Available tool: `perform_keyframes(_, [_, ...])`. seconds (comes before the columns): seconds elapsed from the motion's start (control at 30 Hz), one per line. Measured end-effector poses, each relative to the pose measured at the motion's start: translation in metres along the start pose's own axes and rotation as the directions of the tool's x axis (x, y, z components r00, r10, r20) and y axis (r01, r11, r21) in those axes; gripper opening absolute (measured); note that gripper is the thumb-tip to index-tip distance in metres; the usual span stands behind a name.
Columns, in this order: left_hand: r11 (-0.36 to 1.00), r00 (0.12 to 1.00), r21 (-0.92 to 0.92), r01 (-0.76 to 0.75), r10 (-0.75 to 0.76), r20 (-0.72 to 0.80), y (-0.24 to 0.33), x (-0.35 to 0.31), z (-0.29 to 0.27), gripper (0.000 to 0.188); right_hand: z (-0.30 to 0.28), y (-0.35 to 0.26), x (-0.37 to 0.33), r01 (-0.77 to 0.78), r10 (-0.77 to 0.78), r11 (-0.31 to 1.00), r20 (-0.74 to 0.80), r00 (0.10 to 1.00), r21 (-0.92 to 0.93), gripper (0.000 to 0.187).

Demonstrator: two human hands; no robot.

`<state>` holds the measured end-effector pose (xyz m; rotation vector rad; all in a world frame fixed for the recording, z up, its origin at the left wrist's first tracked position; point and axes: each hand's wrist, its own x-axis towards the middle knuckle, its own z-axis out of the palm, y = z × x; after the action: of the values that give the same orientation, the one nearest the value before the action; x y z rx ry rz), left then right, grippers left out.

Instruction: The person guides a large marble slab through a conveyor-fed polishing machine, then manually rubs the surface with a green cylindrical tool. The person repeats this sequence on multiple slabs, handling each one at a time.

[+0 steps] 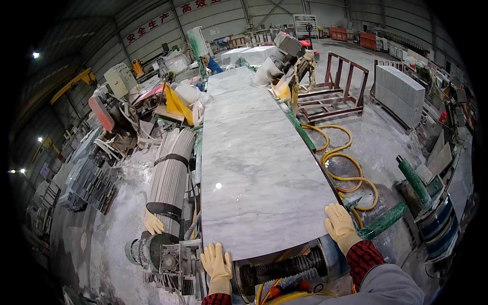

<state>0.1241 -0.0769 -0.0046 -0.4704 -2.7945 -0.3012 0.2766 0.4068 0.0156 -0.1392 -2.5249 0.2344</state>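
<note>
A long white marble slab [259,168] with grey veins lies flat in front of me, running far ahead on a green-framed machine bed. My left hand [217,267], in a cream rubber glove, is at the slab's near left corner, fingers stretched out and slightly apart. At the near right corner, my right hand [341,229] wears a matching glove. Its straight fingers rest at the slab's edge, and the thumb side is partly hidden. Neither hand is wrapped round anything. Beneath the near edge shows a dark ribbed roller or bellows [282,267].
Left of the slab are a strapped grey ribbed bundle [170,175], another cream glove [153,222] without a visible arm, and a motor [145,251]. To the right are a looping yellow hose [351,157], green posts [384,221], a rusty rack [335,91] and stacked slabs [399,94].
</note>
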Motion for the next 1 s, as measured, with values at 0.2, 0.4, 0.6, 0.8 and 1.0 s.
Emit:
perform_keyframes(0.2, [1.000,0.999,-0.013,0.011,-0.010,0.031,0.000,-0.002,-0.003,0.055,-0.004,-0.003,0.001,-0.019,0.019,1.000,0.018,1.000,0.017,0.047])
perform_keyframes(0.4, [1.000,1.000,-0.019,0.013,-0.012,0.028,0.002,-0.003,-0.006,0.055,-0.005,-0.003,-0.001,-0.024,0.024,1.000,0.014,1.000,0.012,0.046])
perform_keyframes(0.6, [1.000,1.000,0.001,-0.015,0.015,-0.002,0.004,-0.004,-0.006,0.054,-0.004,0.000,-0.007,-0.031,0.031,1.000,0.018,0.999,-0.006,0.047])
perform_keyframes(0.8, [1.000,1.000,0.003,-0.018,0.018,0.000,0.002,-0.007,-0.008,0.052,-0.004,-0.003,-0.008,-0.032,0.032,0.999,0.027,0.999,-0.017,0.048])
perform_keyframes(1.0, [0.997,0.995,0.053,-0.054,0.058,-0.077,-0.005,-0.008,-0.005,0.045,-0.004,-0.008,-0.007,-0.022,0.022,1.000,0.029,0.999,-0.001,0.047])
